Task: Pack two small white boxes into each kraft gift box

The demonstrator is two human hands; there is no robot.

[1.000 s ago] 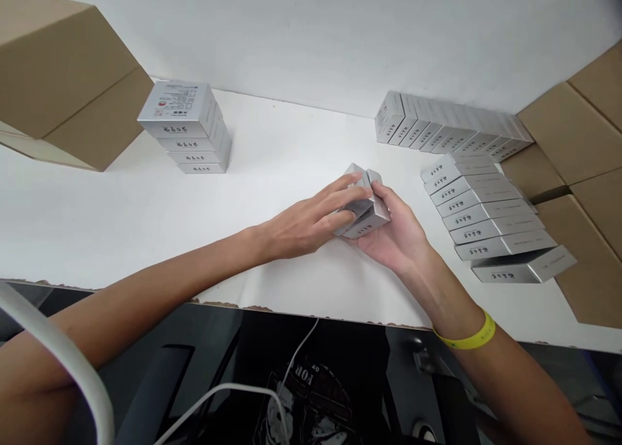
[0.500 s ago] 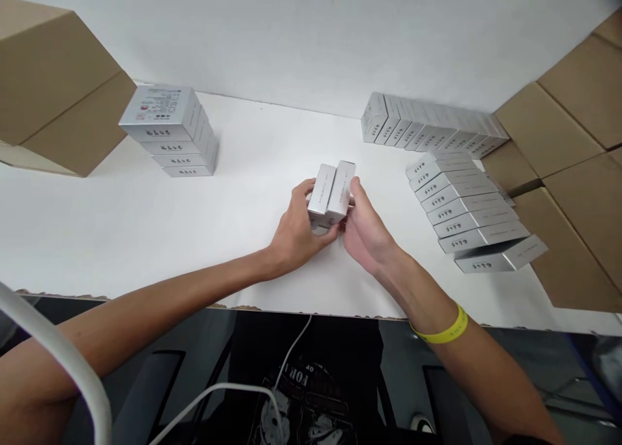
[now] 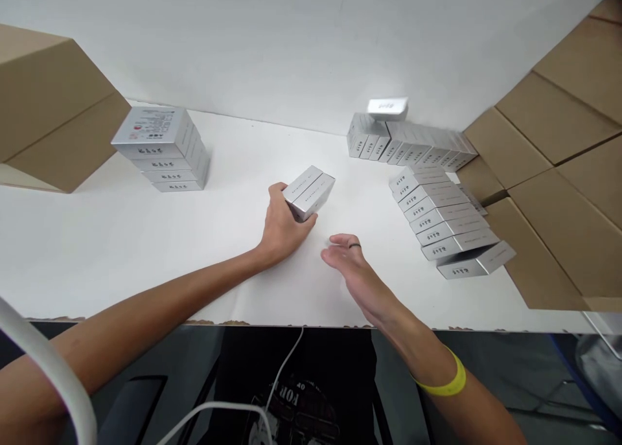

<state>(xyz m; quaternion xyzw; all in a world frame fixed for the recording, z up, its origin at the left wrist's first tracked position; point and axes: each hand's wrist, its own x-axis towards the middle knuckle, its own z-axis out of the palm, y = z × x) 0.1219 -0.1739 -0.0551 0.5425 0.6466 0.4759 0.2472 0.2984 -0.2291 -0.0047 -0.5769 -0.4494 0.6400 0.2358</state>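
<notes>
My left hand [image 3: 284,228] is closed around two small silver boxes [image 3: 311,191] pressed side by side, just over the white table. The thumb is on their near side; the fingers are partly hidden behind them. To the right and nearer the table's front edge, my right hand [image 3: 352,263] is open and holds nothing, a dark ring on one finger. A row of similar silver boxes [image 3: 413,144] stands against the wall at back right. Above its left part is one more slightly blurred box [image 3: 387,108]; whether it rests on the row I cannot tell.
A slanted line of silver boxes [image 3: 432,215] lies at right, its nearest box [image 3: 476,262] tilted. Large cardboard cartons [image 3: 539,251] are stacked beyond it. At left are a stack of silver boxes [image 3: 168,150] and a big carton [image 3: 58,108]. A white cable [image 3: 53,367] crosses the lower left.
My right hand has let go of the two boxes and drawn back toward the front edge. My left hand has tilted them to the right. Another box now appears above the back row.
</notes>
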